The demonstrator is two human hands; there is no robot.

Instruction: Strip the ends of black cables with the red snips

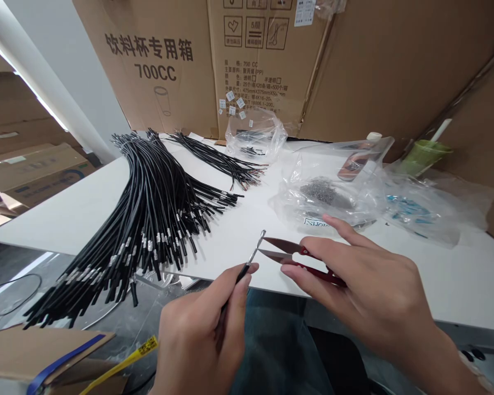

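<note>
My left hand (pixel 214 318) pinches a black cable (pixel 242 272) close to its end, where a bare silvery braid points up and to the right. In my right hand (pixel 366 274) are small red-handled scissors (pixel 286 251), held between thumb and fingers. Their two pointed blades are parted, with the tips close to the silvery end; whether they touch it I cannot tell. To the left, a large bundle of black cables (pixel 148 192) with silvery bands near their ends lies on the white table (pixel 230 236) and hangs over its front edge.
Behind the large bundle lies a smaller one of black cables (pixel 218 159). Clear plastic bags hold small dark parts (pixel 323 192) and blue pieces (pixel 409 208). A green cup (pixel 426 156) stands at the back right. Tall cardboard boxes (pixel 259 66) rise behind the table.
</note>
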